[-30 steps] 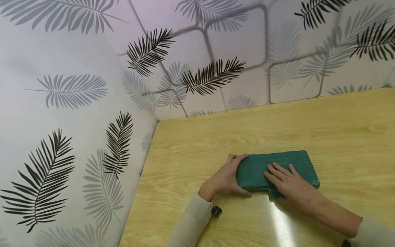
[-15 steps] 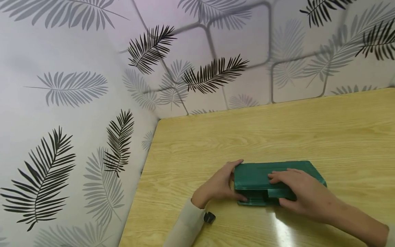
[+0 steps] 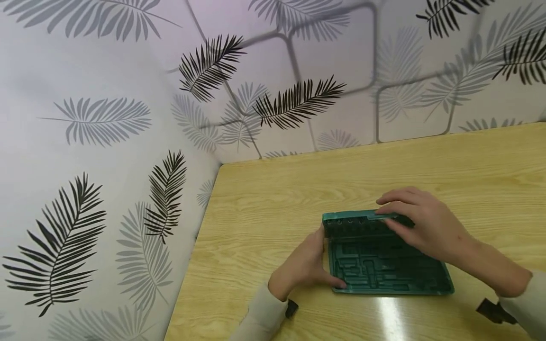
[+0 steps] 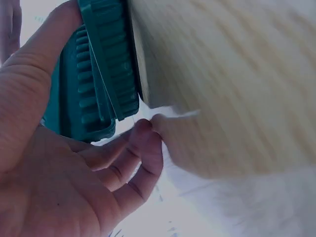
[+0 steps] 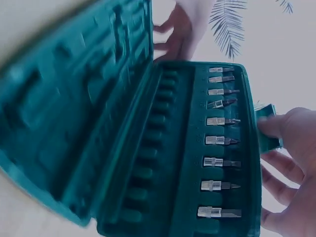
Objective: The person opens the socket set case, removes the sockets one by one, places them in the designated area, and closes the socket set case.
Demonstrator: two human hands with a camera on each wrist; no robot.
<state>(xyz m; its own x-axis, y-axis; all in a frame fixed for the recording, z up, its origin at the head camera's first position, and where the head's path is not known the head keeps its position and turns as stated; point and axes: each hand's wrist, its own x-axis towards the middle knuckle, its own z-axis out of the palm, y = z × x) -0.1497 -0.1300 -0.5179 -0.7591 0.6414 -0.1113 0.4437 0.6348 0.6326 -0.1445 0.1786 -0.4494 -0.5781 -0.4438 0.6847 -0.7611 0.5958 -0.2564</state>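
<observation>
A green plastic screwdriver bit case (image 3: 392,286) lies opened on the table, its lid (image 3: 347,227) tilted up at the back. The base has moulded recesses. Along the lid's edge, in the right wrist view, sits a row of several silver bits (image 5: 221,140). My left hand (image 3: 304,263) holds the case's left end, its thumb on the front left corner of the base and the fingers towards the back. My right hand (image 3: 431,225) grips the lid's upper edge, with the thumb on the latch tab (image 5: 266,129); it hides the lid's right part.
The wood-grain table (image 3: 264,203) meets a leaf-patterned wall (image 3: 298,57) behind and another at the left. A black strap piece (image 3: 495,310) sits at the right cuff, and a similar one (image 3: 292,309) at the left.
The case was closed a second ago. My right hand has lifted the lid from the front and swung it up and back, uncovering the base. My left hand stays at the left end.
</observation>
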